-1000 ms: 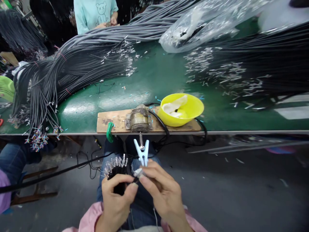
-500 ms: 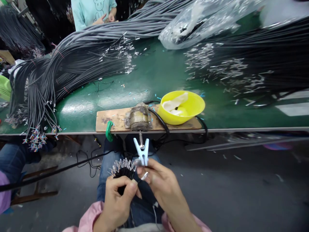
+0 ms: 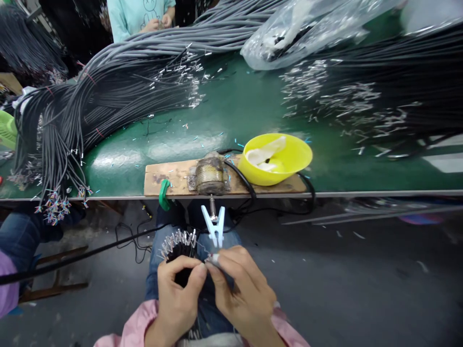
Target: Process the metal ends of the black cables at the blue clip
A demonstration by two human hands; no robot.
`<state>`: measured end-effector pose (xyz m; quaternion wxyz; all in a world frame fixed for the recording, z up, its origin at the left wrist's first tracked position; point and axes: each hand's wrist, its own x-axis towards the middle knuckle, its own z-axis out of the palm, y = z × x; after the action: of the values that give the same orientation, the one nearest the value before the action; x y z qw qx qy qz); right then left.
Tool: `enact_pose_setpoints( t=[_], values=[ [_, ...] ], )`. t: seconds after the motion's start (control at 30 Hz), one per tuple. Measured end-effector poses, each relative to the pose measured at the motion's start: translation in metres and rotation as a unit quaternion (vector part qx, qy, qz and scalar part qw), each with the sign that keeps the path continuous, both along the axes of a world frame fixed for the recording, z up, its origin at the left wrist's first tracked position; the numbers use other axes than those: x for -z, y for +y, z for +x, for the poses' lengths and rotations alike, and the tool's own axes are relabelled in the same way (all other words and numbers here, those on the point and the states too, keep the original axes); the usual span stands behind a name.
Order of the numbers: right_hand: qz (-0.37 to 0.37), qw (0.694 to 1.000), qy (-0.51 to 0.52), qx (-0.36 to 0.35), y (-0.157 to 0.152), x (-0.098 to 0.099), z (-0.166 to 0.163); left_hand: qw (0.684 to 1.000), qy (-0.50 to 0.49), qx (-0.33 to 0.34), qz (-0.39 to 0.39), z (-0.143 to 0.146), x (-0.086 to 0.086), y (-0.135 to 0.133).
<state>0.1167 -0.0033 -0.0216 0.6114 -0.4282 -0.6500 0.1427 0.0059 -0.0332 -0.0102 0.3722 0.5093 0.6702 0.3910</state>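
Observation:
My left hand (image 3: 178, 291) is closed round a bundle of black cables (image 3: 180, 246) whose silvery stripped ends fan out above my fist. My right hand (image 3: 241, 289) pinches a single cable end (image 3: 213, 259) between thumb and forefinger, right beside the left thumb. Just above both hands a pale blue clothespin (image 3: 213, 227) hangs from a small motor (image 3: 211, 175) mounted on a wooden board (image 3: 170, 178) at the table's front edge.
A yellow bowl (image 3: 289, 159) with white scraps sits on the board's right end. Large heaps of grey cables (image 3: 108, 91) and black cables (image 3: 398, 86) cover the green table (image 3: 231, 111). A clear plastic bag (image 3: 307, 29) lies behind. Another person in a teal shirt (image 3: 137, 17) works across the table.
My right hand has drawn down from the clothespin to meet the left thumb, with one cable end pinched. The left hand keeps its hold on the bundle.

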Motion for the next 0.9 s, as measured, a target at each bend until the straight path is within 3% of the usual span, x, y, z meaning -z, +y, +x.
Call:
enact_pose_setpoints(
  t=[0.13, 0.3, 0.43, 0.57, 0.67, 0.73, 0.8, 0.9],
  values=[
    [-0.034, 0.997, 0.013, -0.065, -0.001, 0.002, 0.004, 1.000, -0.015, 0.009, 0.005, -0.003, -0.009, 0.009],
    [-0.169, 0.975, 0.134, -0.058, 0.004, -0.002, 0.010, 0.999, -0.021, 0.028, 0.016, -0.007, -0.013, 0.014],
    [-0.254, 0.934, 0.191, -0.163, 0.010, -0.004, 0.008, 0.999, -0.013, 0.037, 0.017, -0.006, -0.014, 0.012],
    [-0.309, 0.898, 0.246, -0.196, 0.010, -0.002, 0.008, 0.996, -0.026, 0.081, 0.016, -0.009, -0.015, 0.014],
    [-0.367, 0.833, 0.286, -0.299, 0.013, 0.001, 0.014, 0.992, -0.048, 0.119, 0.018, -0.013, -0.016, 0.020],
    [-0.400, 0.804, 0.289, -0.331, 0.018, 0.002, 0.019, 0.991, -0.053, 0.124, 0.023, -0.015, -0.016, 0.022],
    [-0.411, 0.817, 0.274, -0.296, 0.023, 0.002, 0.023, 0.992, -0.043, 0.111, 0.032, -0.014, -0.016, 0.022],
    [-0.370, 0.875, 0.257, -0.177, 0.028, 0.000, 0.027, 0.996, -0.015, 0.072, 0.046, -0.012, -0.016, 0.017]
  ],
)
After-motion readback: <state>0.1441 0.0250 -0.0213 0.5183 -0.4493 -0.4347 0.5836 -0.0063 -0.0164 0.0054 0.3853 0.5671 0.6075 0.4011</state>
